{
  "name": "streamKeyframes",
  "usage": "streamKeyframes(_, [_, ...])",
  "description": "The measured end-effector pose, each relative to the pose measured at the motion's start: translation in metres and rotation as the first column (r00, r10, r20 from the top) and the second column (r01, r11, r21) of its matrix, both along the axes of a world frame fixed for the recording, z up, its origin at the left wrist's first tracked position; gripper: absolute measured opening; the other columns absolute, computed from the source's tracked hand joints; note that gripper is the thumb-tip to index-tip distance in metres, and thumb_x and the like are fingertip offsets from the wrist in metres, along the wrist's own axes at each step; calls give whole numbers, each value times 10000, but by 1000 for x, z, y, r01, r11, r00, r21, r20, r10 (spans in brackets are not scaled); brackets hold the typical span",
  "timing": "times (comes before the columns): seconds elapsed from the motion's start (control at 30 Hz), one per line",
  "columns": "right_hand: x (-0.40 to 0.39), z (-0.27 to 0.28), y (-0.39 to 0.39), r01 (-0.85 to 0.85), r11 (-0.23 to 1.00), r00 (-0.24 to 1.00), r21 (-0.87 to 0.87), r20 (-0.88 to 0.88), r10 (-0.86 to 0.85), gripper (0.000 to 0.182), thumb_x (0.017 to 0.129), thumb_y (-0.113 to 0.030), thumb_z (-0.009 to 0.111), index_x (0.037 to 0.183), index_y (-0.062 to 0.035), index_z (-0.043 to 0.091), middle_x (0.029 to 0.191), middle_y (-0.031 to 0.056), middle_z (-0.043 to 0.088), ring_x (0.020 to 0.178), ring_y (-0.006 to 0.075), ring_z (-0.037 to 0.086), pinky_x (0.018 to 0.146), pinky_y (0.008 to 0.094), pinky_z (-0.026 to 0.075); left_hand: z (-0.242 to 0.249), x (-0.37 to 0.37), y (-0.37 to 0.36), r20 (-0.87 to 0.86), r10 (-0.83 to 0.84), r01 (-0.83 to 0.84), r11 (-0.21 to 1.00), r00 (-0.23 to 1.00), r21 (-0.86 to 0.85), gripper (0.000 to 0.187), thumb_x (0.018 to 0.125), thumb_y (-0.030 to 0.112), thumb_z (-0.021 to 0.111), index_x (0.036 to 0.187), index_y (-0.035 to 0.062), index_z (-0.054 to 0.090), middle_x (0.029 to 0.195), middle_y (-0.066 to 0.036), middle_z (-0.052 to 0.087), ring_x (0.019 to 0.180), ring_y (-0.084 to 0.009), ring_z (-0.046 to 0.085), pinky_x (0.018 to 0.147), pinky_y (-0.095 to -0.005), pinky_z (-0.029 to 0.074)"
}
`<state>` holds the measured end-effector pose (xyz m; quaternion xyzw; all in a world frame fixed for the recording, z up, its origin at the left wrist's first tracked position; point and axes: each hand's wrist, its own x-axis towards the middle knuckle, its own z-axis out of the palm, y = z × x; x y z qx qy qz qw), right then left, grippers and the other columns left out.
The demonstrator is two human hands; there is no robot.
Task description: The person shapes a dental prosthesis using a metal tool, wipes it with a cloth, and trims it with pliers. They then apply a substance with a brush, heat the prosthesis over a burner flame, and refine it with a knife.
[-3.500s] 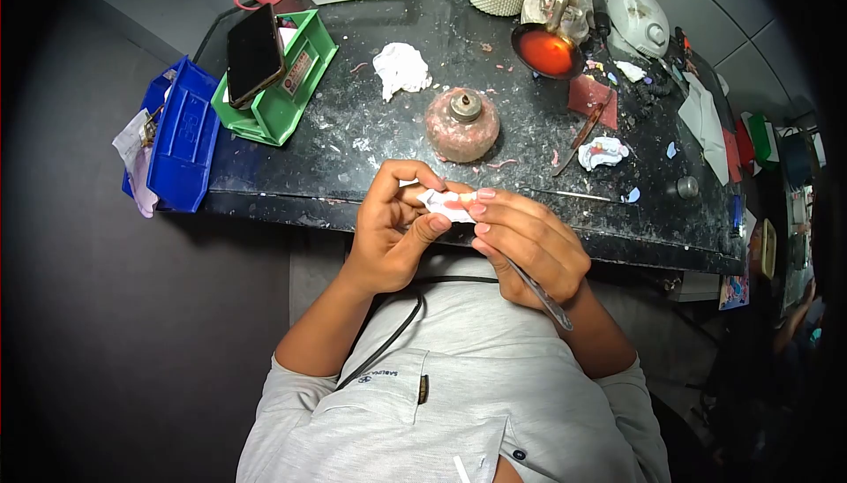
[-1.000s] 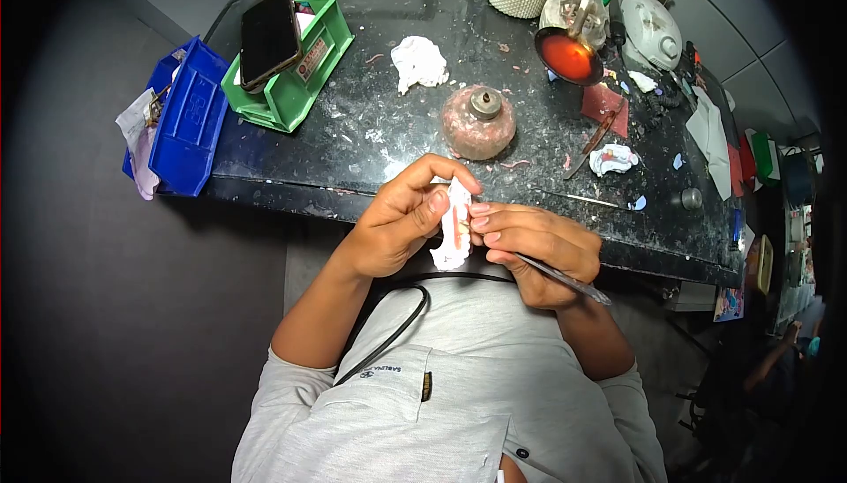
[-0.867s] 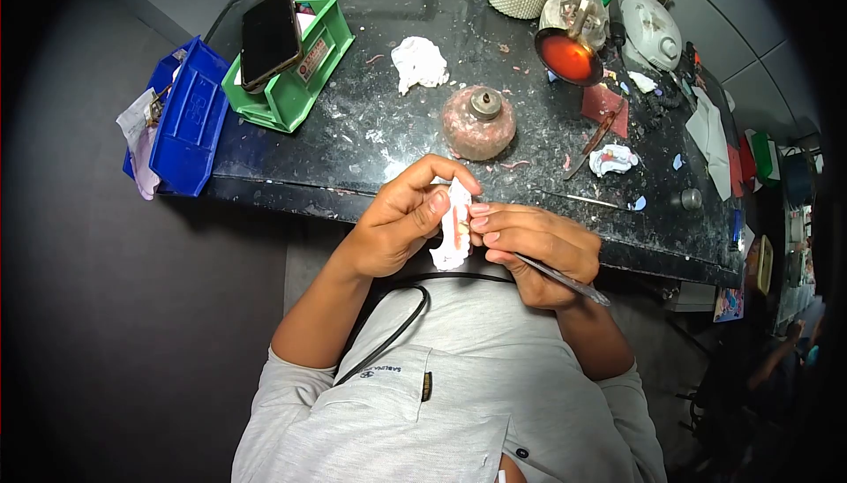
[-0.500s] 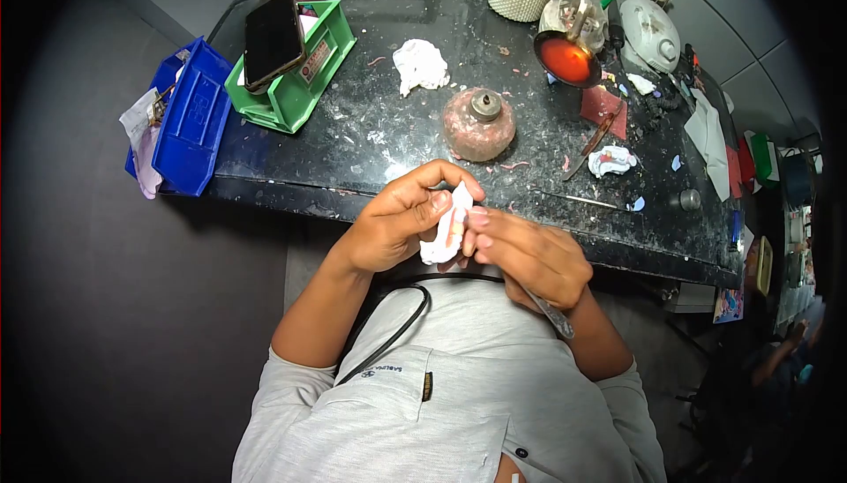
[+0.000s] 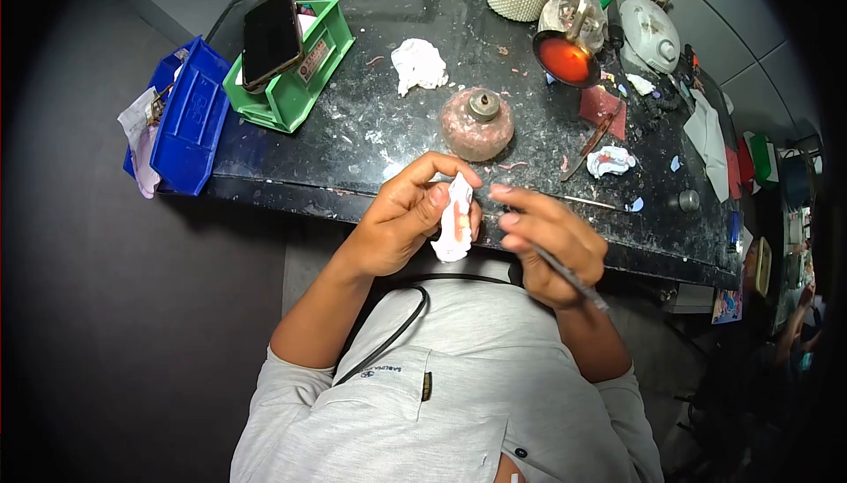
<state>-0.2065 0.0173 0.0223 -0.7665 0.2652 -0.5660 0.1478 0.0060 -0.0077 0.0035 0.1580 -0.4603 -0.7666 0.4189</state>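
Observation:
My left hand (image 5: pixel 393 223) grips a white plaster dental cast (image 5: pixel 452 240) with pink wax and a few pale teeth along it. The cast is held upright in front of my body, at the bench's near edge. Just to its right, apart from it, is my right hand (image 5: pixel 565 245), with a grey metal spatula-like tool (image 5: pixel 580 284) held across the palm. The tool's blade end points down and right; its other end is hidden by my fingers. My right thumb and fingertips are spread toward the cast.
A spirit lamp (image 5: pixel 476 134) stands on the dark bench (image 5: pixel 353 157) beyond my hands. To its right are a pan of red liquid (image 5: pixel 566 61), a pink wax sheet (image 5: pixel 603 111) and another plaster piece (image 5: pixel 610 162). A green bin (image 5: pixel 304 95) and a blue bin (image 5: pixel 190 121) sit left.
My right hand has drawn away from the cast to the right, its fingers opening while the tool stays in it. The cast has turned slightly in my left hand, showing more of its wax side.

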Motion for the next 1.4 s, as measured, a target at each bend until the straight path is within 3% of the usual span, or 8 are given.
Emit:
streamKeyframes(0.1, [4, -1, 1, -127, 992, 992, 23, -12, 128, 187, 856, -24, 757, 1018, 41, 688, 1043, 227, 727, 985, 313, 738, 810, 359, 617, 3, 1, 1, 40, -1, 1, 1000, 999, -1, 351, 1090, 295, 457, 1286, 6, 494, 957, -102, 660, 863, -121, 647, 776, -258, 519])
streamKeyframes(0.27, [7, -2, 7, -55, 996, 998, 70, 29, 53, 155, 875, -14, 744, 1005, 52, 692, 1024, 222, 723, 980, 314, 736, 838, 370, 614, 0, 1, 1, 61, 34, -33, 999, 998, -24, 337, 1086, 265, 472, 1293, -1, 478, 974, -96, 657, 892, -126, 654, 806, -262, 526])
streamKeyframes(0.37, [3, 0, 9, 75, 996, 996, 44, 45, -77, 146, 880, -6, 740, 1004, 55, 691, 1008, 217, 717, 977, 324, 733, 847, 386, 616, -5, -9, 5, 42, 268, -257, 950, 962, -178, 315, 1037, 169, 574, 1250, 3, 412, 1070, -181, 645, 1049, -214, 650, 910, -348, 528])
streamKeyframes(0.47, [3, 5, 9, 167, 986, 985, -15, 47, -166, 157, 861, 8, 753, 997, 53, 691, 993, 209, 706, 971, 345, 727, 863, 424, 621, -11, -14, 8, 2, 368, -347, 878, 930, -330, 292, 1007, 69, 604, 1222, 14, 414, 1162, -157, 613, 1091, -187, 640, 946, -338, 529])
streamKeyframes(0.6, [4, 8, 10, 137, 987, 982, -83, -122, -146, 200, 819, 2, 785, 995, 30, 696, 1014, 177, 710, 1002, 354, 722, 901, 460, 609, -16, -15, 7, -24, 366, -333, 815, 930, -475, 303, 964, -4, 639, 1163, 17, 411, 1189, -197, 594, 1142, -210, 611, 988, -350, 502])
streamKeyframes(0.63, [4, 8, 10, 138, 986, 978, -92, -146, -150, 204, 815, -3, 789, 996, 24, 697, 1020, 167, 711, 1017, 349, 721, 911, 461, 605, -13, -14, 10, 23, 406, -349, 812, 914, -469, 311, 941, 6, 668, 1117, 29, 413, 1134, -228, 618, 1149, -274, 625, 1010, -419, 499])
streamKeyframes(0.73, [6, 8, 9, 138, 985, 971, -103, -183, -155, 210, 809, -13, 796, 994, 13, 700, 1028, 151, 712, 1044, 340, 717, 927, 462, 598, -17, -14, 8, -4, 374, -314, 772, 928, -552, 319, 940, -47, 644, 1144, 25, 409, 1210, -223, 569, 1183, -255, 595, 1023, -378, 480])
streamKeyframes(1.4, [4, 10, 11, 141, 987, 973, -81, -175, -153, 224, 814, 36, 770, 1023, 36, 689, 1042, 173, 709, 1052, 344, 714, 933, 463, 598, -18, -15, 8, -23, 410, -343, 731, 912, -590, 302, 918, -41, 671, 1136, 17, 469, 1212, -224, 584, 1184, -275, 605, 1007, -374, 485])
